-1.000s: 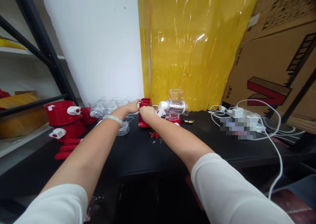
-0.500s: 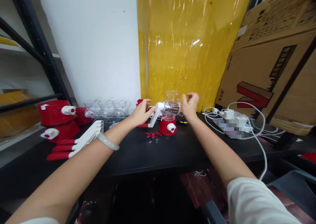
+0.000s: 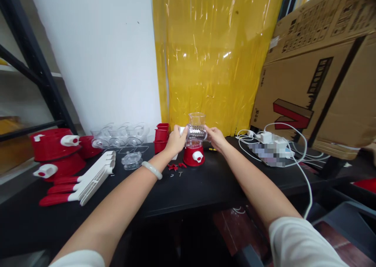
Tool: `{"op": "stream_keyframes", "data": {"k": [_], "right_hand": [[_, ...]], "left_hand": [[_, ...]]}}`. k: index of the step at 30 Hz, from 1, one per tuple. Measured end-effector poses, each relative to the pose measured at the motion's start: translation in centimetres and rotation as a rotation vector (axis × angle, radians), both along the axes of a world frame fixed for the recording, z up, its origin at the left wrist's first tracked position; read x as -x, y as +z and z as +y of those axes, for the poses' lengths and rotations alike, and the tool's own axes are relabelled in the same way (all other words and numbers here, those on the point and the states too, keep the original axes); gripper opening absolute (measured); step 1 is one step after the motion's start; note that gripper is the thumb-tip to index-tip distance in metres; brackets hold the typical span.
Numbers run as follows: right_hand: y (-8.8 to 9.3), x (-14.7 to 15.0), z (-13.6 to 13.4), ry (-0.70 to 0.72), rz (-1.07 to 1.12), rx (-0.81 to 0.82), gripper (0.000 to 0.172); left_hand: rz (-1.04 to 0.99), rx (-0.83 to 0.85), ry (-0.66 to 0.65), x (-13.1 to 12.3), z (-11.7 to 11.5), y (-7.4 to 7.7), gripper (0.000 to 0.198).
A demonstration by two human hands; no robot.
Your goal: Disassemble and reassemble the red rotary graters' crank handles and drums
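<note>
While both arms reach forward across a black table point(image 3: 211, 188), the two hands meet at a small grater point(image 3: 194, 157) with a red base. It stands near the table's far edge, in front of a yellow plastic curtain point(image 3: 211, 55). Its metal drum point(image 3: 196, 132) lies level above the base, its long axis running left to right. The left hand point(image 3: 176, 139) is clenched around the drum's left end, where a white piece shows. The right hand point(image 3: 215, 137) grasps the right end with its fingertips. Each hand is equally near, one at either end. Small red bits point(image 3: 175, 166) lie just in front of the base, to its left.
</note>
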State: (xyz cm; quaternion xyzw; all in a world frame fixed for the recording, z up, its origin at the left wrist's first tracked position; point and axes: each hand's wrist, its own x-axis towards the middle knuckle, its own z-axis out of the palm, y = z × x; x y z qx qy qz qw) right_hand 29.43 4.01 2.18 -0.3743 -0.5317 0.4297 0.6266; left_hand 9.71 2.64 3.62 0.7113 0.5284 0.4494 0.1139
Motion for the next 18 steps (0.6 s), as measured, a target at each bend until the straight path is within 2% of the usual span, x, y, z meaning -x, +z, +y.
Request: {"op": "stream_keyframes", "data": {"k": [2, 5, 7, 18], "right_hand": [[0.2, 0.0, -0.1, 0.069, 0.037, 0.047, 0.057], [0.7, -0.1, -0.4, 0.211, -0.023, 0.050, 0.057], [0.9, -0.1, -0.6, 0.250, -0.035, 0.054, 0.056], [-0.2, 0.3, 0.0, 0.149, 0.030, 0.029, 0.054]], "left_hand": [[-0.001, -0.009, 0.005, -0.1, 0.0, -0.1, 0.032], [-0.002, -0.022, 0.017, -0.1, 0.2, -0.1, 0.031], [-0.004, -0.027, 0.010, -0.1, 0.4, -0.1, 0.030], [0.011, 0.041, -0.098, 0.8, 1.6, 0.3, 0.032]]}}
